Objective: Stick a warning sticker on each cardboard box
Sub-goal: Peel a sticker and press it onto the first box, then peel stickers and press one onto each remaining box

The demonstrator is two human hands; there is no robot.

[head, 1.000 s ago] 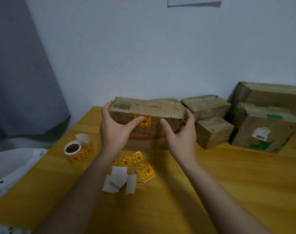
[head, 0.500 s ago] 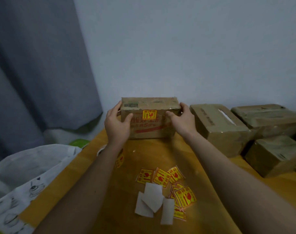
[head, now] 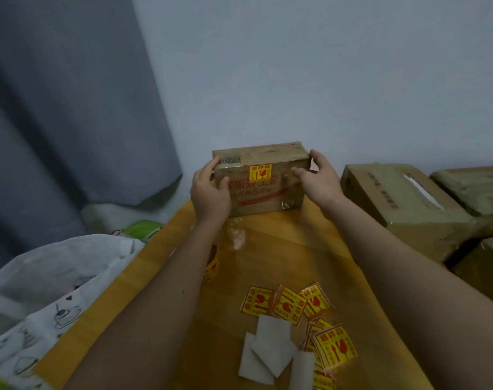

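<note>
A person holds a cardboard box (head: 260, 178) at the far edge of a wooden table (head: 281, 243), close to the wall, apparently parking it clear of the work area now that it carries its label. The left hand (head: 210, 190) grips the box's left end, thumb curled onto the front face and fingers over the top corner; the right hand (head: 318, 178) clasps the right end the same way, a two-sided hold that keeps the box square. Between the two thumbs, a yellow warning sticker (head: 260, 173) sits on the front face. To the right of the grip wait more boxes (head: 402, 204), none showing a sticker on the faces in view. Nearer the person than the held box lie loose stickers (head: 290, 305) and white backing papers (head: 270, 350), handy for the next box.
</note>
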